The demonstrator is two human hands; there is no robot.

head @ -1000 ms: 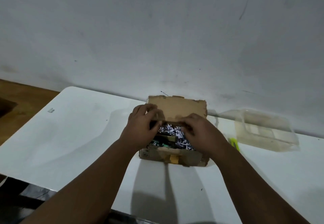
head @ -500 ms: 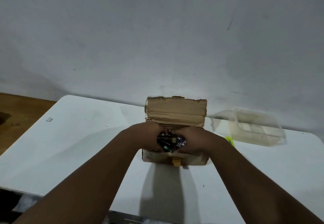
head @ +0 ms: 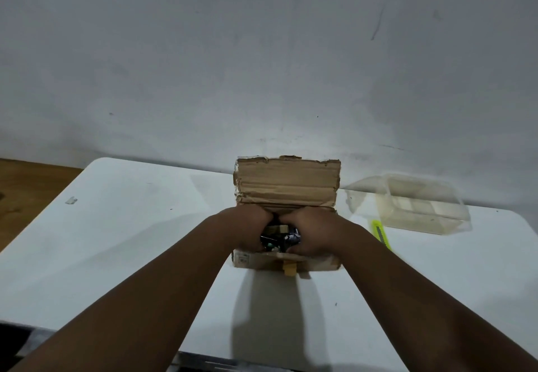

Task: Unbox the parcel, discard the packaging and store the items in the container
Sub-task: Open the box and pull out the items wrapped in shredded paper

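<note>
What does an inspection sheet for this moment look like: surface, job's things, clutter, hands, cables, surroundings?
Surface: white table, mostly bare.
Job's things: cardboard parcel open, flap standing up at the back; dark mixed contents inside, not identifiable; clear container to the right, looks empty.
Clutter: yellow-green cutter beside the container; small scrap far left.
Hands: left hand and right hand both reach into the parcel around the contents; grip hidden.
Cables: nothing seen.
Surroundings: plain grey wall; wooden floor at left.

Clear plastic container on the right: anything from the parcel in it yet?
No. The clear plastic container sits empty on the white table, while both hands are inside the brown cardboard box.
</note>
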